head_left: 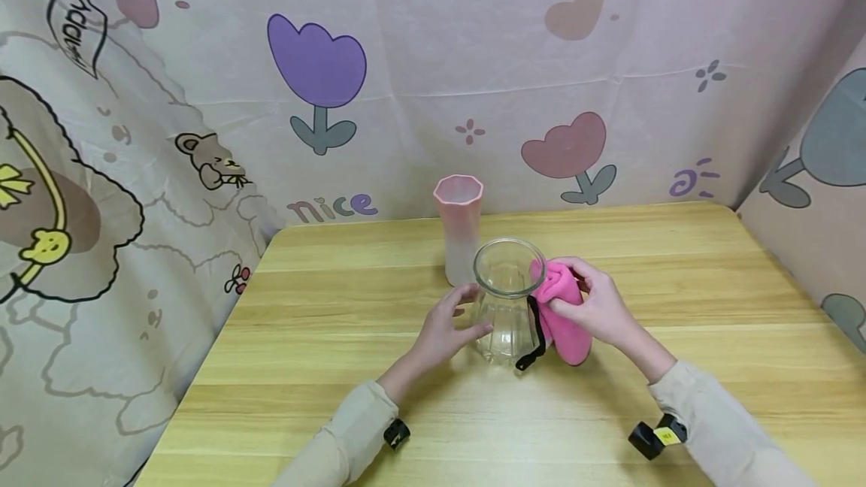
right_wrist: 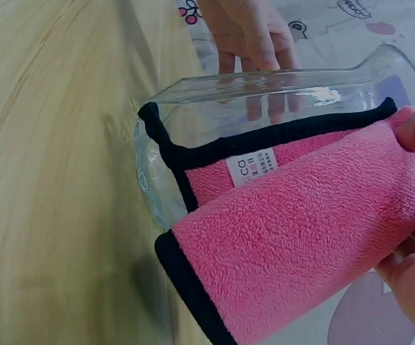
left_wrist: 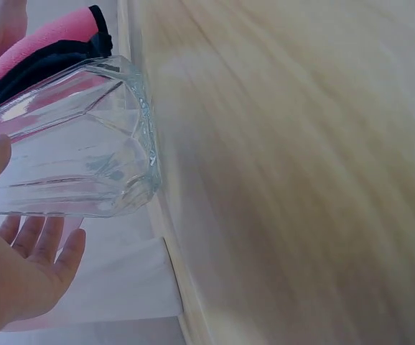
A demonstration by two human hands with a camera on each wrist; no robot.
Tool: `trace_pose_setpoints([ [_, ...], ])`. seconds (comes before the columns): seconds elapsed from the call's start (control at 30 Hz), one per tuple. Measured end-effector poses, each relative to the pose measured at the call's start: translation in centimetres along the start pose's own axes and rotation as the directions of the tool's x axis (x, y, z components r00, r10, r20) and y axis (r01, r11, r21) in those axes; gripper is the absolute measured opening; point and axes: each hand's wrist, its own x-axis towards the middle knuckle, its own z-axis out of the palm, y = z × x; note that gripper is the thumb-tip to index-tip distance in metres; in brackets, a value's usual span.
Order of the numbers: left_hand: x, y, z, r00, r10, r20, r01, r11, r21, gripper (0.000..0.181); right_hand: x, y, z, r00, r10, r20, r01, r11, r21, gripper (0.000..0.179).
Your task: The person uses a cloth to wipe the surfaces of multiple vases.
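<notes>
A clear glass vase (head_left: 509, 322) with a wide round rim and faceted sides stands upright on the table. My left hand (head_left: 443, 328) is at its left side, the thumb in front and loosely spread fingers behind; in the left wrist view the fingers (left_wrist: 46, 244) look relaxed beside the glass. With thumb and fingers my right hand (head_left: 598, 303) pinches a pink towel (head_left: 571, 333) at the vase's right side. The towel is fluffy, with black edging and a white label (right_wrist: 252, 166), and hangs folded against the glass. Part of it overlaps the rim.
A tall pink-to-white vase (head_left: 461, 239) with an angular rim stands just behind the glass one, to the left. The wooden table (head_left: 325, 322) ends at a printed cloth backdrop (head_left: 419, 43), which also hangs at both sides.
</notes>
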Motion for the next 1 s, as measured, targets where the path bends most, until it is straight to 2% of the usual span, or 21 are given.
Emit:
trace_pose_setpoints([
  [0.43,0.0,-0.2,0.0,1.0,-0.014,-0.003,0.014,1.0,-0.002,0.056,-0.1,0.6,0.3,0.993,0.056,0.105,-0.043,0.991,-0.125,0.043],
  [0.57,0.0,-0.3,0.0,1.0,-0.008,-0.003,0.008,1.0,0.005,0.056,-0.4,0.7,0.3,0.99,0.046,0.132,-0.021,0.983,-0.185,0.043],
  [0.7,0.0,-0.2,0.0,1.0,-0.009,-0.006,0.009,1.0,0.014,0.056,-0.5,0.8,0.4,0.986,0.039,0.163,0.007,0.962,-0.274,0.041],
  [1.0,0.0,-0.1,0.0,1.0,-0.01,-0.006,0.01,1.0,0.001,0.056,-0.8,1.5,0.7,0.968,0.069,0.243,0.05,0.889,-0.455,0.039],
])
